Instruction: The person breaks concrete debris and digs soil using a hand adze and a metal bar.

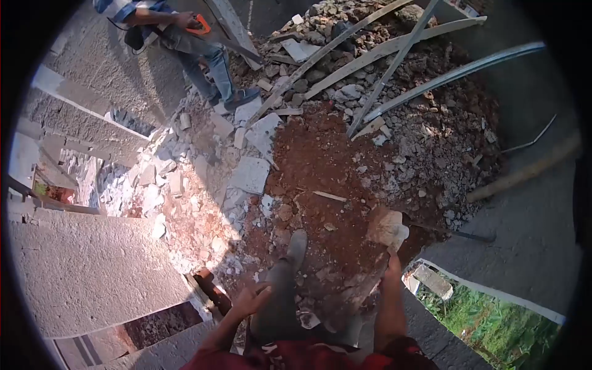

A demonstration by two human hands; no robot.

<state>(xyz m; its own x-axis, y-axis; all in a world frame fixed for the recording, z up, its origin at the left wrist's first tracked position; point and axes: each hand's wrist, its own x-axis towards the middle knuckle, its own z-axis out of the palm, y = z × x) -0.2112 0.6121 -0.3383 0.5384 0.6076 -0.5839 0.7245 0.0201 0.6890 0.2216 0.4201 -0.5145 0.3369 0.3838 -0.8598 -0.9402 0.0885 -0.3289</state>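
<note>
My right hand [393,265] reaches forward over the reddish soil [314,154], its fingers at the near edge of a pale, dusty chunk of rubble [388,229]. The chunk is slightly blurred, and most of the grip is hidden behind the back of the hand. Beside my left thigh, my left hand [251,300] hangs with its fingers loosely apart and nothing in them. My shoe [297,246] stands on the soil between the two hands. Just beyond the chunk lies a dark metal bar [453,232], angled to the right.
A person [213,61] at upper left holds a handsaw with an orange handle [200,24]. Long wooden strips [394,46] and a metal rail [456,77] lean across the rubble heap [431,142]. Broken slabs [250,175] lie left. Rough walls [92,271] flank both sides.
</note>
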